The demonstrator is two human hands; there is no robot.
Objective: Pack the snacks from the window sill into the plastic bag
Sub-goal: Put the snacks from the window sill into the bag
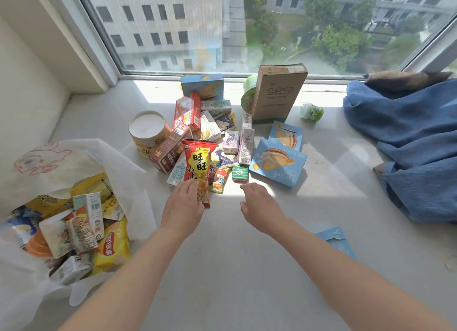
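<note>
Snacks are crowding the middle of the window sill (247,256), and the left hand (184,207) is coming down on the near end of the red packet (199,162), fingers lying fairly straight over its lower edge; whether the thumb is pinching underneath cannot be told. The right hand (259,207) is hovering just short of the small green tin (239,174), fingers loosely curled and holding nothing. The plastic bag (61,207) is sitting open to the left, already partly filled. For a clean lift, the left hand is probably best pinching the packet's near edge and peeling it off the pile, since it is leaning on the boxes behind. Bare sill is lying open between pile and bag, so the carry leftward is looking unobstructed. The blue cloth (408,145) is bunching well to the right.
</note>
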